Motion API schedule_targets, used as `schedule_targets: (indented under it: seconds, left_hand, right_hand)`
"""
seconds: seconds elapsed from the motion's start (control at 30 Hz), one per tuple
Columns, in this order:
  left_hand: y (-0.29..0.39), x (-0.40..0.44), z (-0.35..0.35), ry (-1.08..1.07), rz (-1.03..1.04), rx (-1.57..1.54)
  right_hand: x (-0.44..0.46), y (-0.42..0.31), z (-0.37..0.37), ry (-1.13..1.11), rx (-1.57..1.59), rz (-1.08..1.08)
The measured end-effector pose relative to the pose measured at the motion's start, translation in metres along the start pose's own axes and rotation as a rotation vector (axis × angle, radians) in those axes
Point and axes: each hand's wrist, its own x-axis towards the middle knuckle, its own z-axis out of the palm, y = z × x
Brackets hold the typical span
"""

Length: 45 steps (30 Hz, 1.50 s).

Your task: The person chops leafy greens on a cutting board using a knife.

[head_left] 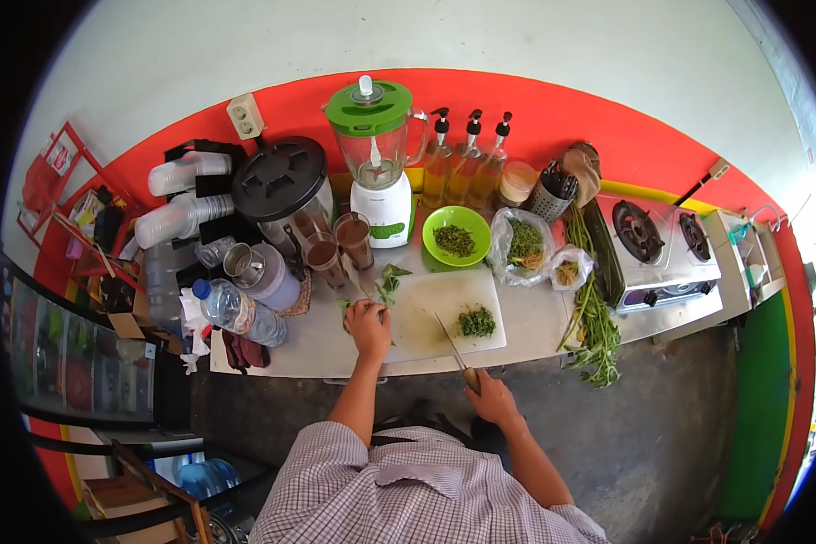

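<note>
My right hand (492,399) is wrapped round the wooden handle of a knife (451,343). Its blade reaches over the front of a white cutting board (417,308), its tip left of a small heap of chopped green leaves (477,320). At the board's left edge, my left hand (369,328) is closed with curled fingers over green leaves (344,310), bits of which show beside the fingers. A leafy sprig (391,283) lies just beyond that hand. Behind the board, a lime-green bowl (432,233) holds more chopped greens.
A blender (378,163), a black-lidded container (286,181) and pump bottles (470,168) line the wall. Bagged greens (522,245) and long leafy stems (597,335) lie right, before a gas stove (662,249). A water bottle (240,313) and plastic cups (177,218) stand left.
</note>
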Motion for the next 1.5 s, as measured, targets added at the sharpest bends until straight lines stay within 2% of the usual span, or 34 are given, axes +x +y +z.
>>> schedule_targets:
  seconds: [0.13,0.2,0.23,0.3,0.4,0.53,0.63,0.7,0.73,0.8,0.87,0.93,1.1,1.17,1.2,1.27,1.33,1.4,1.47,1.5]
  left_hand:
    - [0.01,0.001,-0.011,0.105,0.05,0.026]
    - [0.017,0.0,-0.015,-0.226,-0.308,-0.532]
    - [0.02,-0.004,-0.015,-0.226,-0.319,-0.531]
    - [0.027,-0.01,-0.014,-0.339,-0.455,-0.89]
    - [0.042,-0.025,-0.013,-0.412,-0.548,-1.048]
    - [0.066,-0.039,-0.024,-0.477,-0.549,-1.061]
    - [0.069,-0.032,-0.032,-0.568,-0.581,-1.11]
    - [0.069,-0.033,-0.036,-0.409,-0.596,-1.148]
    - [0.067,-0.033,-0.034,-0.418,-0.601,-1.142]
    - [0.065,-0.034,-0.034,-0.369,-0.802,-1.341]
    - [0.068,-0.035,-0.041,-0.417,-0.85,-1.433]
    - [0.073,-0.035,-0.044,-0.552,-0.935,-1.572]
    - [0.098,-0.029,-0.059,-0.503,-0.895,-1.542]
    - [0.104,-0.029,-0.064,-0.438,-0.843,-1.528]
    - [0.108,-0.03,-0.068,-0.43,-0.836,-1.529]
    - [0.117,-0.034,-0.078,-0.417,-0.871,-1.517]
    - [0.126,-0.039,-0.091,-0.397,-0.862,-1.505]
    - [0.133,-0.041,-0.102,-0.396,-0.814,-1.501]
    - [0.128,-0.045,-0.104,-0.434,-0.767,-1.516]
    - [0.123,-0.046,-0.105,-0.518,-0.712,-1.593]
  right_hand:
    - [0.008,-0.004,-0.007,-0.004,-0.001,0.024]
    - [0.012,-0.003,-0.008,0.006,-0.01,0.05]
    - [0.014,-0.002,-0.01,-0.004,-0.015,0.049]
    - [0.016,-0.003,-0.012,0.052,0.028,0.014]
    - [0.021,-0.003,-0.013,0.037,0.07,-0.019]
    - [0.01,-0.011,-0.025,0.104,0.094,-0.022]
    - [0.003,-0.008,-0.025,-0.034,-0.021,-0.016]
    - [0.005,-0.002,-0.02,-0.009,0.01,-0.007]
    - [0.007,-0.001,-0.02,0.017,0.027,-0.018]
    - [0.006,0.002,-0.017,0.042,0.056,-0.022]
    - [0.012,0.006,-0.016,0.089,0.071,-0.092]
    - [0.01,-0.012,-0.036,0.11,0.052,-0.118]
    - [0.013,-0.053,-0.069,0.138,0.13,-0.168]
    - [0.015,-0.064,-0.076,0.064,0.333,-0.19]
    - [0.015,-0.07,-0.077,0.065,0.332,-0.199]
    - [0.013,-0.081,-0.076,0.018,0.655,-0.175]
    - [0.011,-0.09,-0.072,0.062,0.677,-0.215]
    - [0.005,-0.099,-0.066,0.11,0.708,-0.247]
    - [-0.005,-0.106,-0.063,-0.025,0.86,-0.129]
    - [-0.01,-0.109,-0.061,-0.016,0.861,-0.126]
